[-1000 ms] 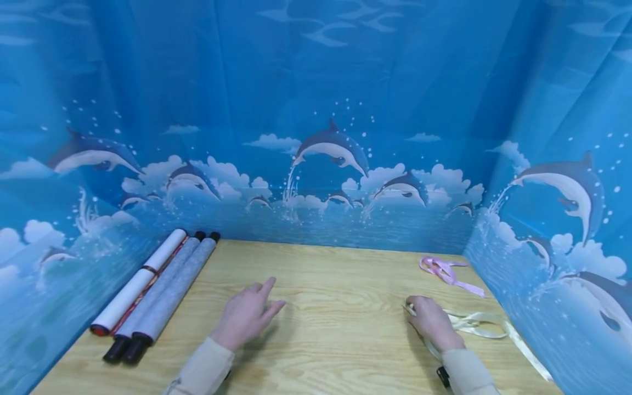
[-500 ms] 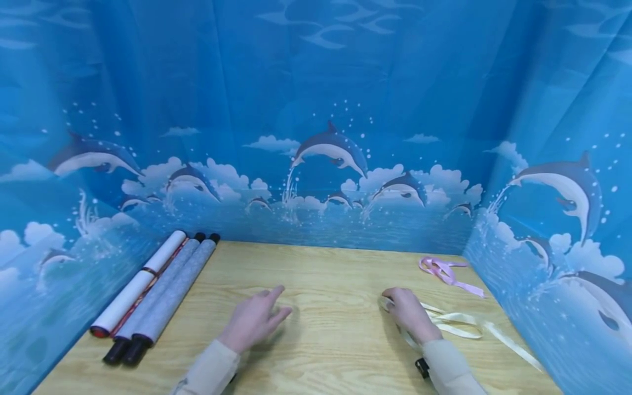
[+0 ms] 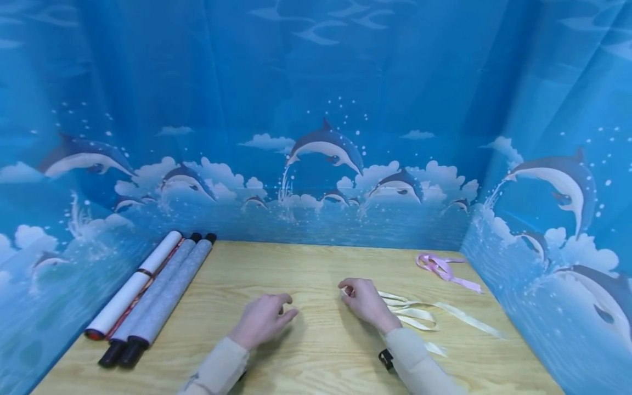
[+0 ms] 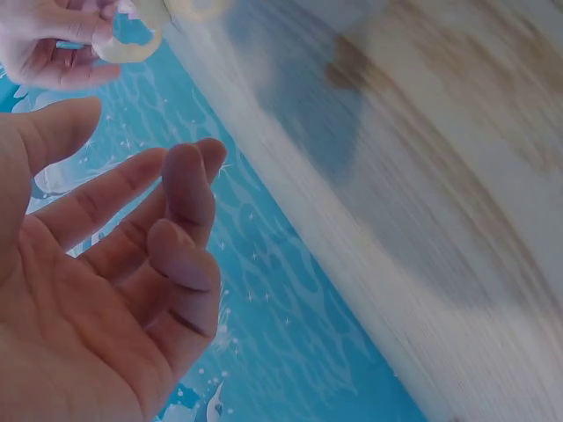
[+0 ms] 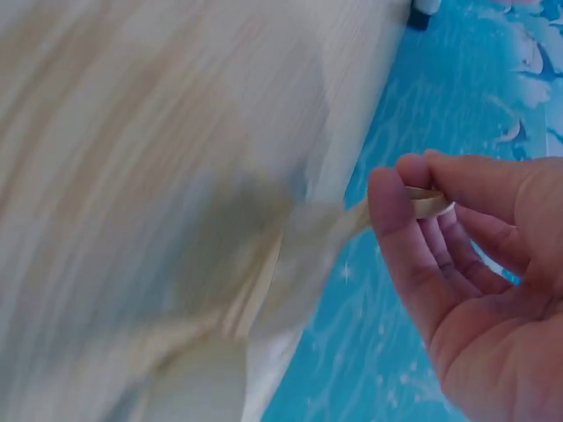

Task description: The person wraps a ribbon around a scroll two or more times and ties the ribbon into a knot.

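A: The wood-grain table (image 3: 306, 362) is enclosed by a blue, dolphin-printed curtain (image 3: 276, 82). Where is the cream ribbon (image 3: 466, 316) located relative to the grip?

B: A curled section is pinched between the thumb and fingertips of the right hand (image 3: 367, 303). The remaining length is trailed rightward from the hand over the table, in loose loops and flat strands.

A: How is the left hand (image 3: 261, 321) set?

B: It is held near the right hand, apart from the ribbon. The fingers are loosely bent, the thumb is spread away from them, and nothing is gripped.

A: What is positioned farther out?

B: A pink ribbon (image 3: 439, 267) is laid near the far right corner. Along the left edge, a white roll (image 3: 125, 296) with a dark band is placed alongside two grey rolls (image 3: 173, 293) with black ends.
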`<action>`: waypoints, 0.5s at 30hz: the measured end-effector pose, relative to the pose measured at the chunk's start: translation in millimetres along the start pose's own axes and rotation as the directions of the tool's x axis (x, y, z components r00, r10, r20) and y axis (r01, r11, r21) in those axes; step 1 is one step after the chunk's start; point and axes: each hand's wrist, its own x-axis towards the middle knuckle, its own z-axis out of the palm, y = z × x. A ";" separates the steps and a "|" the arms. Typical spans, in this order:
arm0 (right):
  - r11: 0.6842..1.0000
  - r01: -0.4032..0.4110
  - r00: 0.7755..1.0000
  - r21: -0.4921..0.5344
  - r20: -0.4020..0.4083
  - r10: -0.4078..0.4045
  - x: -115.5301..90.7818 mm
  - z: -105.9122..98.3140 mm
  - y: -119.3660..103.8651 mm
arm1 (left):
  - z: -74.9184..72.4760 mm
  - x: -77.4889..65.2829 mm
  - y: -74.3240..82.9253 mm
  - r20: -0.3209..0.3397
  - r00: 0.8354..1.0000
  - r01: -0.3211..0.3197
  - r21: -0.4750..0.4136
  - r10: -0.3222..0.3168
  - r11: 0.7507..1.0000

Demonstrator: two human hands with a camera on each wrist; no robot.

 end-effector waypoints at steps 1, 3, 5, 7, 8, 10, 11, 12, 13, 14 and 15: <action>1.000 0.010 1.000 0.022 0.012 -0.010 1.7 2.9 -3.0 | 0.9 0.4 0.4 0.003 1.000 0.002 -0.005 -0.002 1.000; 0.995 0.016 0.998 0.095 0.054 -0.021 4.7 7.6 -8.9 | 3.3 1.6 0.8 0.005 1.000 0.001 -0.013 0.000 1.000; 0.985 0.016 0.993 0.174 0.112 -0.036 7.4 10.5 -14.4 | 5.2 3.4 1.5 0.001 1.000 -0.007 -0.019 0.007 1.000; 0.966 0.006 0.981 0.260 0.186 -0.056 10.0 12.1 -19.3 | 7.2 6.0 2.3 -0.004 1.000 -0.019 -0.020 0.019 1.000; 0.955 -0.004 0.972 0.297 0.224 -0.065 11.1 12.5 -21.5 | 8.1 7.4 2.8 -0.010 1.000 -0.027 -0.023 0.027 0.999; 0.948 -0.013 0.958 0.317 0.274 -0.078 12.9 13.5 -24.9 | 9.4 10.3 4.3 -0.020 0.999 -0.042 -0.026 0.041 0.999; 0.950 -0.008 0.953 0.312 0.289 -0.087 13.4 14.2 -25.7 | 10.5 11.7 4.7 -0.025 0.999 -0.049 -0.025 0.048 0.998; 0.954 0.000 0.950 0.298 0.299 -0.093 13.6 14.9 -26.1 | 11.3 12.9 5.3 -0.027 0.998 -0.055 -0.028 0.054 0.998; 0.960 0.009 0.946 0.280 0.309 -0.099 13.7 15.7 -26.1 | 12.1 13.9 5.5 -0.027 0.998 -0.057 -0.033 0.056 0.998; 0.965 0.022 0.944 0.263 0.314 -0.107 13.6 16.1 -25.5 | 12.6 14.3 5.7 -0.026 0.998 -0.059 -0.042 0.058 0.997; 0.969 0.035 0.942 0.244 0.316 -0.114 13.3 16.3 -24.0 | 13.2 14.7 5.8 -0.023 0.998 -0.059 -0.046 0.058 0.997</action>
